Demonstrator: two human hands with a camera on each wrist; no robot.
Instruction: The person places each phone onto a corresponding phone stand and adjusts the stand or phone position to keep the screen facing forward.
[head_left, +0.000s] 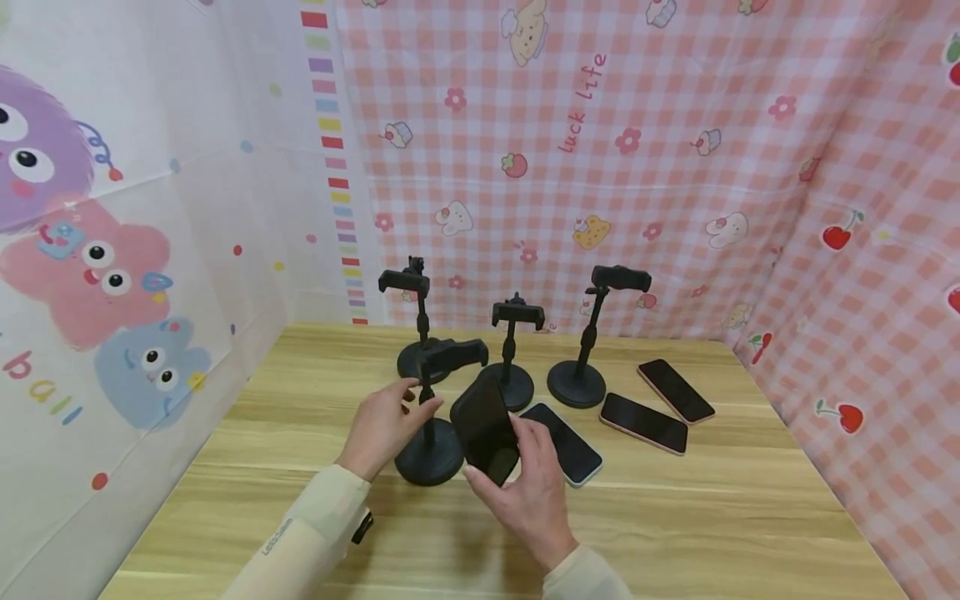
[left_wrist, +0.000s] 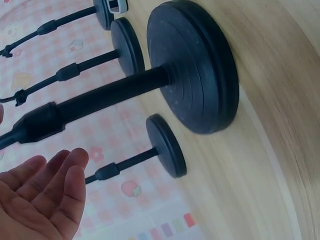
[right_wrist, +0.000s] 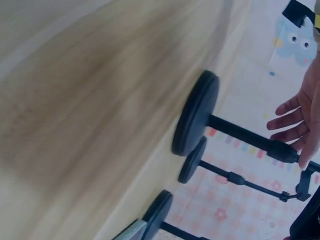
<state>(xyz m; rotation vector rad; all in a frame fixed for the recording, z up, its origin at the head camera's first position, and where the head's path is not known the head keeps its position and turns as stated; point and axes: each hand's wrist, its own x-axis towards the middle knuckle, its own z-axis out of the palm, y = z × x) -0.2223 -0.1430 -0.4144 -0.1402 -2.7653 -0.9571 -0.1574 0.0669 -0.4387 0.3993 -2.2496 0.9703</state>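
My right hand [head_left: 532, 492] grips a black smartphone [head_left: 483, 425] by its edges, tilted above the table; only a dark corner of the phone [right_wrist: 309, 217] shows in the right wrist view. Beside it my left hand [head_left: 386, 425] is at the post of the nearest black phone stand [head_left: 429, 458]. In the left wrist view the fingers of that hand [left_wrist: 45, 200] are loosely bent and apart from the post [left_wrist: 110, 97]. The stand's round base rests on the table, and its clamp [head_left: 453, 356] at the top has no phone in it.
Three more black phone stands are behind: back left [head_left: 408, 362], middle [head_left: 517, 387] and right [head_left: 576, 385]. A phone with a pale edge [head_left: 570, 446] lies right of my right hand. Two pink-edged phones [head_left: 643, 423] lie farther right. Patterned cloth [head_left: 637, 192] hangs around the table.
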